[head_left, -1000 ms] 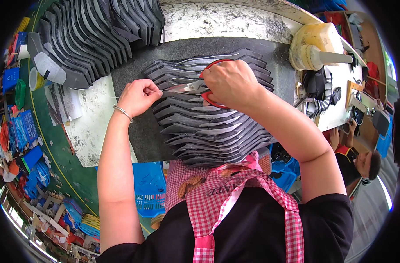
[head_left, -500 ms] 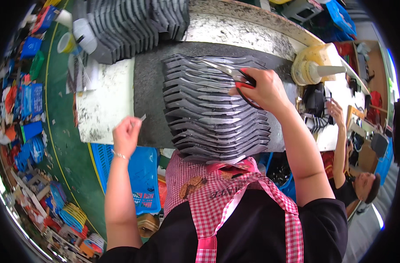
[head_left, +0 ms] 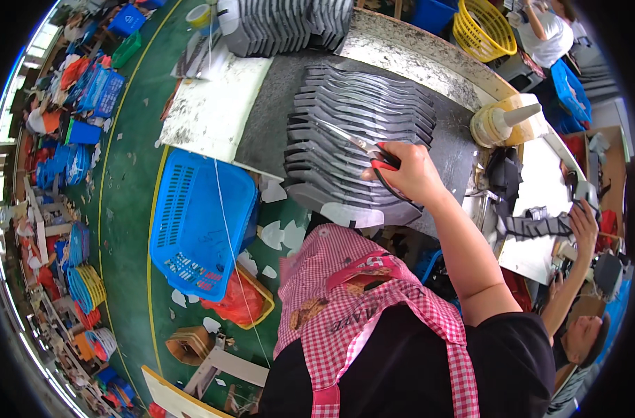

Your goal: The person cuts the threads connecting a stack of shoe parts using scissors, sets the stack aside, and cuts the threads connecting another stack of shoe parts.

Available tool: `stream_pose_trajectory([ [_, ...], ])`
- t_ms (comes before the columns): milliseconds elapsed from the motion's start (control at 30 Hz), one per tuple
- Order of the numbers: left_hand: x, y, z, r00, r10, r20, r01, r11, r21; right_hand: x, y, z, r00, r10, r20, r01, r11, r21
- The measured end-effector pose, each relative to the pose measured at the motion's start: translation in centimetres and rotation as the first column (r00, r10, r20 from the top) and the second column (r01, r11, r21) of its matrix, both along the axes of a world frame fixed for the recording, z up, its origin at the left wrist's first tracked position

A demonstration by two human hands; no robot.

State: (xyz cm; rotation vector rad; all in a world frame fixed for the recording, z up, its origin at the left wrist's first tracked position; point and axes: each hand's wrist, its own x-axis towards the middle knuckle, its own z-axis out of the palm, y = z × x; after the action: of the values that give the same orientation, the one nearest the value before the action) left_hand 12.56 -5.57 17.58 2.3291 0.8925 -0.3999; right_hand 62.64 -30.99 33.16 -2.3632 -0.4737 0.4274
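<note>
My right hand (head_left: 416, 174) grips a pair of scissors (head_left: 353, 138) with red and black handles. Their metal blades point to the far left, over a row of overlapping dark grey curved pieces (head_left: 324, 157). Whether the blades touch these pieces I cannot tell. Pale patches mark several of the pieces, and the nearest one carries a large whitish area. The row lies on a dark board (head_left: 272, 118) in front of me, its near end close to my checked apron (head_left: 331, 265). My left hand is out of view.
Another stack of grey pieces (head_left: 275, 31) stands at the far left. A glue pot (head_left: 495, 125) with a pale nozzle is at the right. Left of the table, a blue basket (head_left: 202, 202) sits above scraps on the green floor. A co-worker's hand (head_left: 583, 221) holds dark strips at far right.
My left hand, earlier raised with a small pale scrap, has left the view. The view has shifted, showing more floor and the blue basket. The scissors now lie nearer the row's middle.
</note>
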Motion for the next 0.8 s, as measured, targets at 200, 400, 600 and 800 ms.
stream_pose_trajectory([
  [200,-3.8,-0.4,0.0,0.99,-0.117,0.081,0.102,0.98,0.171,-2.7,3.0,1.6,0.994,0.081,0.074,-0.086,0.994,0.063],
  [400,-3.2,0.6,-0.2,0.95,-0.295,0.098,0.251,0.914,0.319,-2.9,3.9,2.8,0.996,0.078,0.032,-0.081,0.992,0.101],
  [600,1.0,2.5,0.1,0.852,-0.52,0.052,0.456,0.788,0.413,-1.5,2.3,1.5,0.999,-0.041,-0.021,0.044,0.991,0.125],
  [800,22.8,8.5,5.3,0.92,-0.32,0.225,0.36,0.918,-0.169,-1.2,0.0,-1.2,0.813,-0.207,-0.544,0.459,0.803,0.38],
])
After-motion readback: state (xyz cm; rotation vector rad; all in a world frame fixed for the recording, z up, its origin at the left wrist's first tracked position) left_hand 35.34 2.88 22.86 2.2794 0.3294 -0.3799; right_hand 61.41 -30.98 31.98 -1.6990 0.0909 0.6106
